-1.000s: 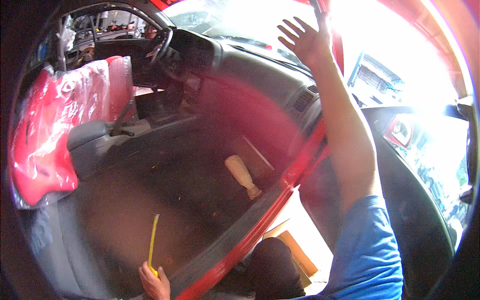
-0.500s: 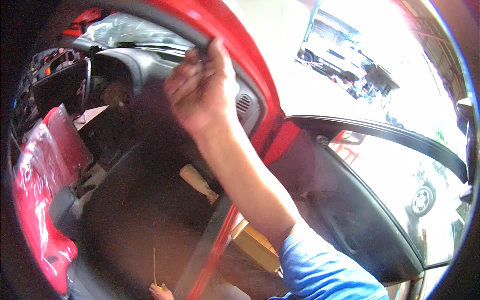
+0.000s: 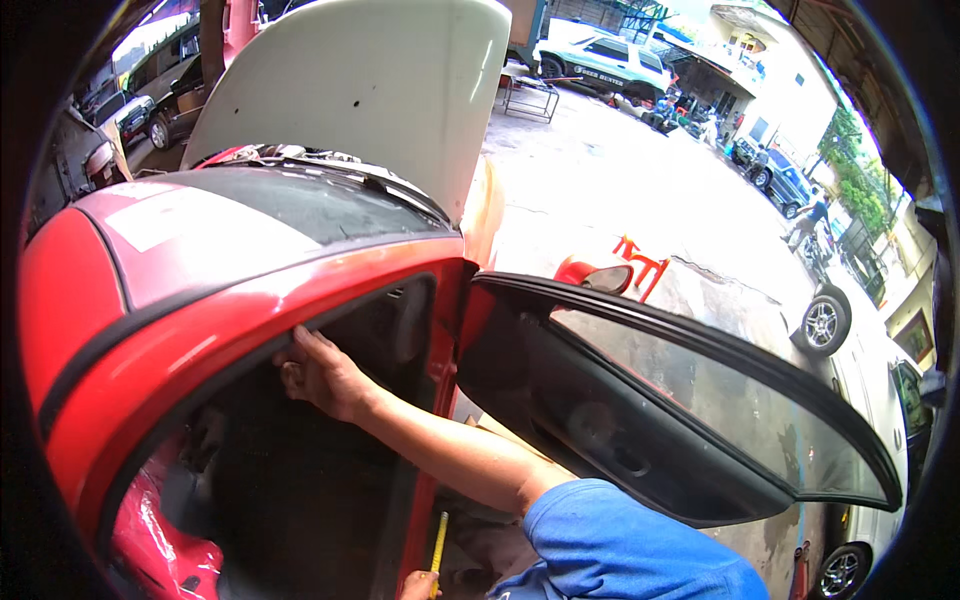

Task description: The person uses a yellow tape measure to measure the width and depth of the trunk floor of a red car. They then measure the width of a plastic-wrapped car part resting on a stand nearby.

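Note:
My right hand (image 3: 325, 378) is at the upper edge of a red car's door opening, its arm stretched across it from a blue sleeve (image 3: 640, 540). The thumb lies against the red door frame (image 3: 260, 318) and the fingers curl in under its edge. Low in the view, my left hand (image 3: 420, 586) is partly cut off and closed round a yellow measuring tape (image 3: 440, 538), whose narrow strip stands upright beside the sill. Behind the arm, the cabin is dark. A red seat (image 3: 160, 530) under clear plastic shows at its lower left.
The open car door (image 3: 600, 410) spreads to the right, its window frame reaching far out. Ahead, the raised pale hood (image 3: 350, 110) stands above the windshield (image 3: 290, 200). A red stool (image 3: 640, 268) is beyond the door mirror (image 3: 606, 280). Other vehicles stand around the yard.
The view has drawn back from the cabin, bringing roof and hood into sight. My right hand has moved from near the windshield pillar to the upper door frame. The tape now shows beside the sill.

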### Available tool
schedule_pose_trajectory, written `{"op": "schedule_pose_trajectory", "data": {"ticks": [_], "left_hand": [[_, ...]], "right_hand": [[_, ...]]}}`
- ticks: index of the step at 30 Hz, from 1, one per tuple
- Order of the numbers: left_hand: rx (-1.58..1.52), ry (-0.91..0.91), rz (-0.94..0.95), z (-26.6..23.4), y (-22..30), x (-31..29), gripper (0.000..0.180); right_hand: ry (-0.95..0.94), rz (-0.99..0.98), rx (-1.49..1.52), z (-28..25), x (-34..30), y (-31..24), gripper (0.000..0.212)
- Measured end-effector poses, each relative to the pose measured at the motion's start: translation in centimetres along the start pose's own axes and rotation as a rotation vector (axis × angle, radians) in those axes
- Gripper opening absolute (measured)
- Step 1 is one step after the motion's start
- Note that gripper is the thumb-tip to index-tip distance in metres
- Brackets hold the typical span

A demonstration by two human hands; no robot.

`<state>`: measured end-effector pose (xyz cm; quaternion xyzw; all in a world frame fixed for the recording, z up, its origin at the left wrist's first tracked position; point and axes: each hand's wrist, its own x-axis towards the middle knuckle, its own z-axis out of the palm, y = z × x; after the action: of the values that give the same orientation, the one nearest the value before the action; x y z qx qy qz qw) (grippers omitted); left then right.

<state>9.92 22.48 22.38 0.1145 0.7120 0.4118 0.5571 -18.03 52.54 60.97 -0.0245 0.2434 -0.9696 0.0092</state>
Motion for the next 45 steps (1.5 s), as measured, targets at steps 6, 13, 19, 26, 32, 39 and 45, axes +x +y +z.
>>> {"op": "schedule_pose_trajectory", "data": {"ticks": [6, 13, 19, 26, 32, 39, 45], "left_hand": [[-0.354, 0.22, -0.365, 0.5, 3.7, -6.1, 0.041], [-0.279, 0.274, -0.41, 0.3, 9.5, -6.8, 0.047], [-0.178, 0.247, -0.352, 1.5, 11.9, -6.2, 0.052], [-0.135, 0.217, -0.292, 3.1, 12.9, -7.0, 0.058], [-0.172, 0.265, -0.293, 3.7, 11.7, -9.2, 0.063], [-0.491, 0.578, -0.426, 7.3, 2.0, -19.1, 0.07], [-0.929, 1.076, -0.46, 20.1, -6.3, -23.8, 0.088]], "right_hand": [[0.001, 0.1, -0.039, 0.0, -0.5, -1.6, 0.034], [0.087, 0.069, -0.233, -1.5, -1.3, -1.0, 0.042], [0.19, 0.261, -1.018, -13.3, -16.6, 4.6, 0.039], [0.72, 1.063, -1.61, -26.5, -49.6, 0.9, 0.048], [1.168, 1.064, -1.377, -26.6, -62.4, -1.1, 0.039], [0.849, 1.342, -1.322, -28.8, -54.2, 0.2, 0.032], [0.21, 1.252, -1.379, -30.4, -30.3, 0.5, 0.039]]}}
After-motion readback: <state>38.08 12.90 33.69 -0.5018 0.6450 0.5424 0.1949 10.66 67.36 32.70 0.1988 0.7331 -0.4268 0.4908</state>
